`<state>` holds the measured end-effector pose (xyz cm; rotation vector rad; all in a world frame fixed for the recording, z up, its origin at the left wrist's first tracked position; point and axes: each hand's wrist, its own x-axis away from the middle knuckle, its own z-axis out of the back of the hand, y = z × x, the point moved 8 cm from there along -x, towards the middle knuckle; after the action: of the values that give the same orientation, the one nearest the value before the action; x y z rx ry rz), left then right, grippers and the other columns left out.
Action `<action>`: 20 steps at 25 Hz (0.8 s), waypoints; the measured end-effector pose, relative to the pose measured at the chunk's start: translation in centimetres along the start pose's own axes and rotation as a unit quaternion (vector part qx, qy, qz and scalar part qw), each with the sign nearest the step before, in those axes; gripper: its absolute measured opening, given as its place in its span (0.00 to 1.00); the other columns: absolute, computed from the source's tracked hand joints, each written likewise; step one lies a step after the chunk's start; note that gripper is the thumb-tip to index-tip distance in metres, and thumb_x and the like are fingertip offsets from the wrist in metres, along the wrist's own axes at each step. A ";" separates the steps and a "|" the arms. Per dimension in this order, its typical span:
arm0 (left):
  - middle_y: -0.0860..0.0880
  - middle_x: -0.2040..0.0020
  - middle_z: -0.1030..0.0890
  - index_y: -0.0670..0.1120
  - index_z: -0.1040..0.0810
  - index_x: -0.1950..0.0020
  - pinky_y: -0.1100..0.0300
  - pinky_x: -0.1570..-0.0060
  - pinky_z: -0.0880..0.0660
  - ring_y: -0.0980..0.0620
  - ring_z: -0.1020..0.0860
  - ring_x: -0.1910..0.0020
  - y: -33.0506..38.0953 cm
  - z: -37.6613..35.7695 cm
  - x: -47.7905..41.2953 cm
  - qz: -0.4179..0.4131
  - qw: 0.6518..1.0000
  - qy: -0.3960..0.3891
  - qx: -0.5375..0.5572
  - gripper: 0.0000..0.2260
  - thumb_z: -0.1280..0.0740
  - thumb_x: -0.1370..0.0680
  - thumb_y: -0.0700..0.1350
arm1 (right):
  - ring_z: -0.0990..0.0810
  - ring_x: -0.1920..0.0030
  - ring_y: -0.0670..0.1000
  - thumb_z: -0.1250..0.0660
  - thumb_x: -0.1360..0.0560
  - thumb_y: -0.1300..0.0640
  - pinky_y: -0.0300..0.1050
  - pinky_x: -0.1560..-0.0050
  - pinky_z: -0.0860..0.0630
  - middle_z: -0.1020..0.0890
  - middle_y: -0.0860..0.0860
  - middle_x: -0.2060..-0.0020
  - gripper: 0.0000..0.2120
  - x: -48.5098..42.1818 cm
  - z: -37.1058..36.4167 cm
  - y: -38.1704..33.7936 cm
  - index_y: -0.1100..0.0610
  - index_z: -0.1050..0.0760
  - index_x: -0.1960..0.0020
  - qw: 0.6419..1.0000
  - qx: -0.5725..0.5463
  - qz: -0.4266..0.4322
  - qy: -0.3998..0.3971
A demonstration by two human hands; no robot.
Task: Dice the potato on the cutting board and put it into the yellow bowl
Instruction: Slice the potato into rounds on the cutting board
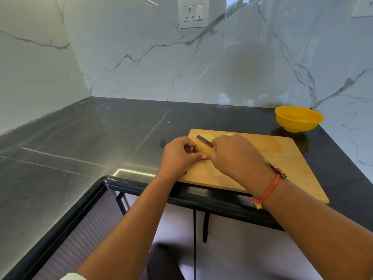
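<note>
A peeled yellow potato [202, 150] lies at the near left of the wooden cutting board [282, 158]. My left hand [178, 155] holds it from the left, thumb and fingers curled around it. My right hand [234, 156] grips a knife, whose dark blade [204, 141] rests across the top of the potato; the handle is hidden in my fist. A few pale potato slices [207, 136] lie on the board just behind the blade. The yellow bowl [298, 118] stands on the counter beyond the board's far right corner, and it looks empty.
The board sits on a dark stone L-shaped counter [90, 138] with a rounded black front edge. Marble walls rise behind and on both sides. A wall socket [192, 14] is high up. The board's near right corner overhangs the counter edge slightly.
</note>
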<state>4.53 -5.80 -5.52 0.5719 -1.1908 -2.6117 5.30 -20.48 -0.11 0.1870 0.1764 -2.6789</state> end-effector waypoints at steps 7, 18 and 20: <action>0.57 0.57 0.20 0.52 0.21 0.52 0.63 0.51 0.24 0.59 0.23 0.55 0.1 0.0 -0.1 0.001 1.000 -0.003 0.014 0.15 0.20 0.33 0.52 | 0.21 0.57 0.52 0.37 0.21 0.49 0.47 0.54 0.21 0.20 0.52 0.58 0.15 -1.8 -0.8 -0.6 0.55 0.21 0.41 1.000 -0.004 0.002 -0.026; 0.56 0.56 0.19 0.52 0.19 0.54 0.64 0.54 0.24 0.58 0.22 0.54 0.0 -0.2 -0.2 0.009 1.000 -0.010 0.009 0.11 0.21 0.32 0.51 | 0.21 0.56 0.52 0.34 0.22 0.54 0.45 0.52 0.21 0.22 0.53 0.58 0.12 -2.8 -1.1 -1.7 0.58 0.21 0.41 0.997 0.018 0.004 -0.069; 0.55 0.55 0.18 0.52 0.19 0.54 0.63 0.55 0.23 0.58 0.22 0.54 -0.1 -0.2 -0.2 0.011 1.000 -0.012 0.011 0.10 0.21 0.31 0.50 | 0.22 0.56 0.52 0.33 0.22 0.55 0.44 0.52 0.22 0.23 0.53 0.58 0.13 -2.7 -0.8 -2.2 0.59 0.22 0.40 0.996 0.035 0.016 -0.080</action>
<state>4.81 -5.75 -5.67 0.5296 -1.2287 -2.5974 6.81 -17.28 -0.31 -0.0045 0.0285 -2.6550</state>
